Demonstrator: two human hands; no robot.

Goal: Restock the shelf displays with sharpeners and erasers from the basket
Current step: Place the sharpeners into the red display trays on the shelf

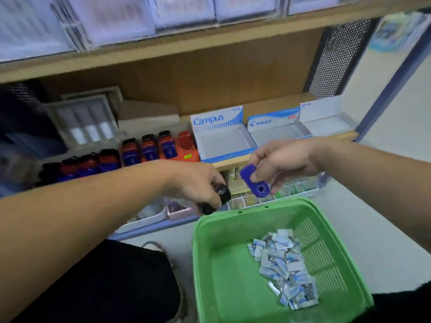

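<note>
Closest in, a green basket (203, 264) was parked below both hands, with a heap of wrapped erasers (284, 269) piled in the half under the right hand. Just above the basket's far rim, the left hand (198, 183) was curled round a black sharpener (218, 198) – fingers wrapped over it, knuckles up. A little to the right of that, not touching, the right hand (284, 159) was caught pinching a blue sharpener (255, 181) between thumb and fingers, with the hole end hung downward. Beyond the left hand, a row of red-and-blue sharpeners (140, 150) was lined up on the shelf, some in an orange display (191, 156). Past the right hand, an open Campus box (221, 134) and a Pilot box (277, 127) were stood side by side, lids folded up – the far stuff was blurry.
</note>
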